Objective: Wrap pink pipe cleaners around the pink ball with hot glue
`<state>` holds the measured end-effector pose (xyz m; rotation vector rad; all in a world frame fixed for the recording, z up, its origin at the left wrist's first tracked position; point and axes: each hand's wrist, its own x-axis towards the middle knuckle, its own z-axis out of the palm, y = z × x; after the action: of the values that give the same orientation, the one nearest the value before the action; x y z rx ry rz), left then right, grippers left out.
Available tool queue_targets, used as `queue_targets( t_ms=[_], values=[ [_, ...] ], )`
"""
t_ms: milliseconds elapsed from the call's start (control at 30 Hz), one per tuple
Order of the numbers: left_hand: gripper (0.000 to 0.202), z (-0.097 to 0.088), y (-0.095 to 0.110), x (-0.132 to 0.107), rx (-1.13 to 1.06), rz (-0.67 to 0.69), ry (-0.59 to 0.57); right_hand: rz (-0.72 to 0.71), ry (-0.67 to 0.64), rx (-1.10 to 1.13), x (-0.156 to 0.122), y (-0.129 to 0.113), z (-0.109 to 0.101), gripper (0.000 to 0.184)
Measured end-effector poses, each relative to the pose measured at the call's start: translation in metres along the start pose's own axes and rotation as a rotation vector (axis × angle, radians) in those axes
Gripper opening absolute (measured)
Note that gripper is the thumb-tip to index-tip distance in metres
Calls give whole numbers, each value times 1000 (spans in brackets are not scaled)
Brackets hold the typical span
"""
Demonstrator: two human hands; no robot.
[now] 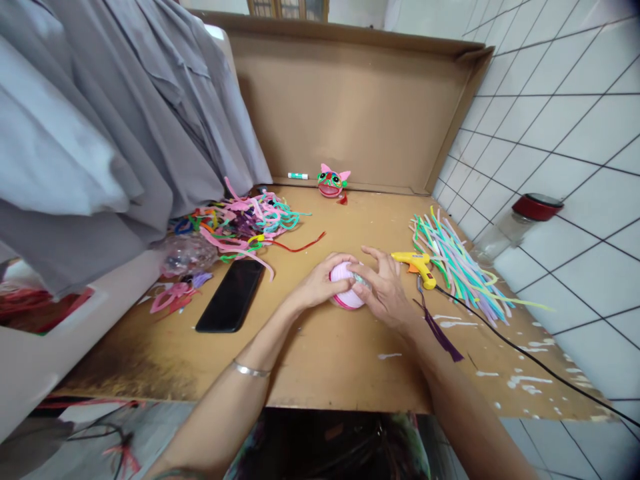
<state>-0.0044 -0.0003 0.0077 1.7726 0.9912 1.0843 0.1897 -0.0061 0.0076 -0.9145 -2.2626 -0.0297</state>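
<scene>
Both my hands meet at the middle of the cardboard work surface (pixel 320 347) around a small round pink pipe-cleaner ball (pixel 345 293). My left hand (pixel 320 283) cups it from the left, fingers curled over its top. My right hand (pixel 380 287) presses on it from the right, with some fingers lifted and spread. A silver bangle (pixel 250 370) rings my left wrist. A yellow glue gun (pixel 417 265) lies just right of my right hand, its black cord (pixel 525 353) trailing toward the near right.
A black phone (pixel 231 297) lies left of my hands. Tangled coloured pipe cleaners (pixel 240 223) sit at back left, a straight bundle (pixel 460 267) at right. A pink cat-faced figure (pixel 333 181) and glue stick (pixel 298 176) stand by the cardboard back wall. Grey cloth (pixel 100 133) hangs left; a red-lidded jar (pixel 520 223) lies right.
</scene>
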Motion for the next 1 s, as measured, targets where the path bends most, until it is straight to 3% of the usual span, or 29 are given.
queue_targets(
  t_ms=[600,1000],
  values=[
    [39,-1,-5,1,-4,1,-6,-68,41,22,3,-5,-6,34],
    [45,-1,-9,1,-31,-13,-1,58,59,145,1,2,-4,47]
  ],
)
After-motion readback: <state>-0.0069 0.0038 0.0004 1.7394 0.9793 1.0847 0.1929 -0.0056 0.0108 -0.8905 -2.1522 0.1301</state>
